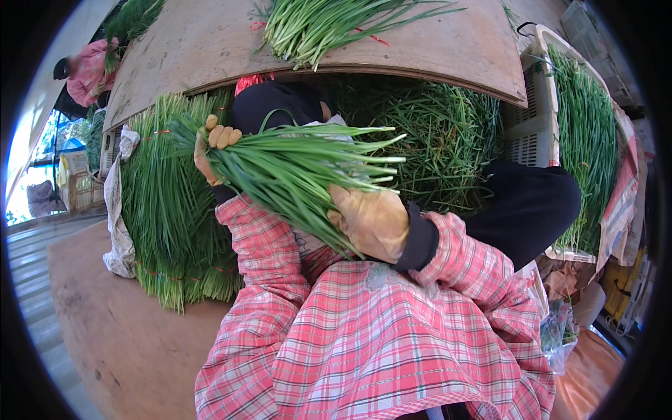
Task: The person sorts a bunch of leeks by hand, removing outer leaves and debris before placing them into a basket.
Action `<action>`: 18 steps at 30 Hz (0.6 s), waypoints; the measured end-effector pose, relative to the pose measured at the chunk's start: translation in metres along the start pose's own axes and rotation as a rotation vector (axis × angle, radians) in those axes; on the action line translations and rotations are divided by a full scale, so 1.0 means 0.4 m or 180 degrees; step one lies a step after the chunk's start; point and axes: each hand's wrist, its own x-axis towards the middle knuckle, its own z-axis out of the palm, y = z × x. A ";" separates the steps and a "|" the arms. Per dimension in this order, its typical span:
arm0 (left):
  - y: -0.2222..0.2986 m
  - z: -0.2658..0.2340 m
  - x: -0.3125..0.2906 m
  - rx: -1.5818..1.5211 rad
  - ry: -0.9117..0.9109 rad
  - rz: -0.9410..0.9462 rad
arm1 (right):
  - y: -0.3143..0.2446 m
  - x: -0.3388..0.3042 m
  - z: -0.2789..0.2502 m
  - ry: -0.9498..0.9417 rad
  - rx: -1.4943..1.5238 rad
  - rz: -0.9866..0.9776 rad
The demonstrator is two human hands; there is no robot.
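Note:
A loose bunch of garlic chives [280, 164] is held in front of my chest, its pale cut ends pointing right. My left hand [215, 143], in a tan glove, wraps round the leafy left part. On the other side my right hand [374, 220], gloved the same way, curls against the bunch just below the pale ends; its fingertips are partly hidden by leaves. Some leaves hang down between the two hands. Left of my left arm lies a large stack of chives [175, 210], with red ties on its bundles.
A wooden board [434, 52] crosses ahead, bearing more chives [315, 28] and red ties [371, 36]. Under its edge is a heap of loose green leaves [434, 133]. A pale plastic crate [553, 105] of chives stands right. Another person [91, 70] in pink handles greens far left.

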 end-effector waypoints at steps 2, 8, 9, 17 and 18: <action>-0.012 -0.007 -0.003 -0.0269 -0.0405 0.0176 | 0.001 -0.037 -0.012 0.0041 -0.0173 -0.0002; -0.063 0.087 0.015 -0.0361 -0.0440 0.1142 | 0.093 -0.150 -0.105 -0.0108 0.0379 0.0274; -0.062 0.096 0.021 -0.0462 -0.0558 0.1224 | 0.109 -0.153 -0.123 -0.0156 0.0122 0.0251; -0.023 0.174 0.071 -0.0425 -0.1700 0.0669 | 0.129 -0.012 -0.259 0.0736 0.0516 -0.0045; -0.021 0.179 0.080 -0.0434 -0.1876 0.0626 | 0.119 0.029 -0.259 0.0676 0.0772 -0.0085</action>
